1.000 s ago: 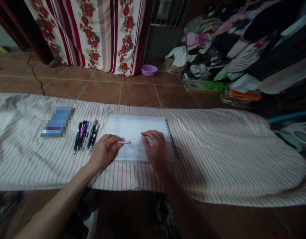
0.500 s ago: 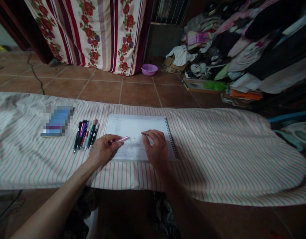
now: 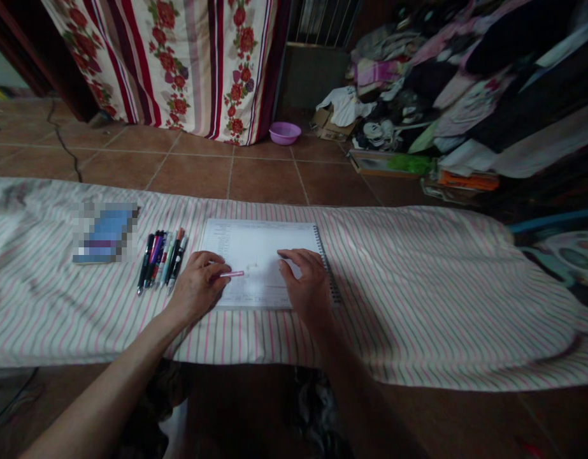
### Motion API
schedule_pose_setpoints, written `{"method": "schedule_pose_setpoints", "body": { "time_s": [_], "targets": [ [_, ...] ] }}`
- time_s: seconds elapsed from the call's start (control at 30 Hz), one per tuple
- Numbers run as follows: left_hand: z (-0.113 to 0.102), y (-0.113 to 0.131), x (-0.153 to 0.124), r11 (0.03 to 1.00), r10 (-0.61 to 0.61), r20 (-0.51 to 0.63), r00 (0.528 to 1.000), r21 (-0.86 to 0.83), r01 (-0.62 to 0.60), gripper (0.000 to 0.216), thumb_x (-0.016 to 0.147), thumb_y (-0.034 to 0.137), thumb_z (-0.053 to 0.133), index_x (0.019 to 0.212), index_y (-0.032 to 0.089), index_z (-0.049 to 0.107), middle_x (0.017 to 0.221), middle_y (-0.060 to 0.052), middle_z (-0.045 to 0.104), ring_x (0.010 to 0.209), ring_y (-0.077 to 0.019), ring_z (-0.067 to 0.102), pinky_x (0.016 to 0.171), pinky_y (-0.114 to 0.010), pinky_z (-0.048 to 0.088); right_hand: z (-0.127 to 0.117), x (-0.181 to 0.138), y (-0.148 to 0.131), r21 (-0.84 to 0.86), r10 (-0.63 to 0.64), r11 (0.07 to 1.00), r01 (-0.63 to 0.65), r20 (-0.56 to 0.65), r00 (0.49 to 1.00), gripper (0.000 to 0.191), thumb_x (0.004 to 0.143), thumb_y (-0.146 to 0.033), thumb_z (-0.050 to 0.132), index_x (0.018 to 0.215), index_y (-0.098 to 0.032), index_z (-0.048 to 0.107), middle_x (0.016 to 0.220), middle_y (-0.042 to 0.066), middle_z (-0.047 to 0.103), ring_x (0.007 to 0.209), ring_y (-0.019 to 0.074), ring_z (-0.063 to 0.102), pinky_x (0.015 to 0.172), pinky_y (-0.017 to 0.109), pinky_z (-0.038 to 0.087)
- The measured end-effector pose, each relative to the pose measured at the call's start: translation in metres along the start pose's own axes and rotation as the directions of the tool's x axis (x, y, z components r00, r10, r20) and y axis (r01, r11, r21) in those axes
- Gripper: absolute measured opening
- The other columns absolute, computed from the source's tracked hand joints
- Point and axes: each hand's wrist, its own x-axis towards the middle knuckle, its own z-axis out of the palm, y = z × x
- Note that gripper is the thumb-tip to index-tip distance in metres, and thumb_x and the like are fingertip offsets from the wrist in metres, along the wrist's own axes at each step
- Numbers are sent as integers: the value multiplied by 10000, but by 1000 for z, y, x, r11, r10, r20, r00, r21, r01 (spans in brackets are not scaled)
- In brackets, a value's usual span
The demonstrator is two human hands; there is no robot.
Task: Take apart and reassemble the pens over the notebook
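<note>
Cloth-covered bench (image 3: 446, 287), spiral notebook (image 3: 269, 236) near its middle.
I see the notebook lying flat, wire binding along its right edge. Left hand (image 3: 195, 287) at its near-left part, fingers closed on something slim. Right hand (image 3: 309, 277) over the right part, fingers released, thumb and index a little apart; can't tell from here if it touches the page. Row of pens (image 3: 160, 258) on the bench, just left of the left hand. Smallest: pink stick (image 3: 235, 274), pinched in the left fingers, pointing right over the page.
</note>
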Motion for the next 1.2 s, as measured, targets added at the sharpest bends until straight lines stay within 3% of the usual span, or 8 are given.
{"method": "schedule_pose_setpoints", "body": {
  "time_s": [0.43,0.63,1.2],
  "targets": [
    [0,1,1,1000,-8,38,999,29,7,175,775,303,601,907,226,685,944,-64,594,949,-242,499,869,-403,425,-22,-2,16,-15,-24,1000,25,57,998,140,792,-161,578,896,-198,664,827,34,690,814,194,597,783,347,467],
    [0,8,2,999,16,-20,1000,39,-15,221,788,372,588,897,203,679,908,-72,603,949,-244,500,853,-398,433,-38,-2,27,-98,-74,992,78,41,996,103,792,-184,589,848,-201,674,797,43,661,814,199,569,787,362,455],
    [16,21,14,996,32,-83,996,86,-25,193,832,254,507,858,180,684,904,-66,644,960,-229,521,880,-395,442,-49,-10,36,-88,-63,993,78,168,984,85,796,-210,612,831,-185,686,786,42,664,843,198,523,807,348,434]
  ]
}}
